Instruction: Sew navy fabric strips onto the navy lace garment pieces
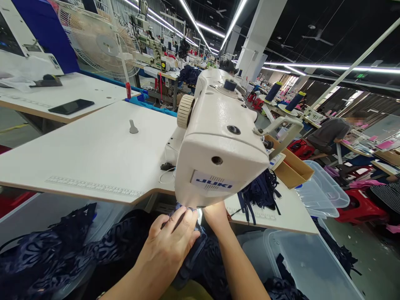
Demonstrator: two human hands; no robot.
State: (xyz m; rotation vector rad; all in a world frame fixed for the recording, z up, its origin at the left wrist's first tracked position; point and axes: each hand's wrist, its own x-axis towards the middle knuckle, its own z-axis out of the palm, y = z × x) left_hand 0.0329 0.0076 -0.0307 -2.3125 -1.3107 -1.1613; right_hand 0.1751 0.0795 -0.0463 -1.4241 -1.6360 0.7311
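Note:
A white JUKI sewing machine (pixel 223 137) stands in front of me, its head hiding the needle area. Just below the head, my left hand (pixel 175 235) is closed on navy fabric (pixel 195 250), fingers bunched and pressing on it. This fabric hangs down over my lap, and a small bright patch lies between the hands. My right hand (pixel 217 214) reaches up under the machine head from the right; its fingers are hidden behind the head.
Navy strips (pixel 260 189) lie on the table (pixel 103 146) right of the machine. Patterned navy pieces (pixel 46 254) fill a bin at left; a clear plastic bin (pixel 312 258) sits at right. A phone (pixel 71 106), a cardboard box (pixel 290 166) and a seated person (pixel 326 133) are farther off.

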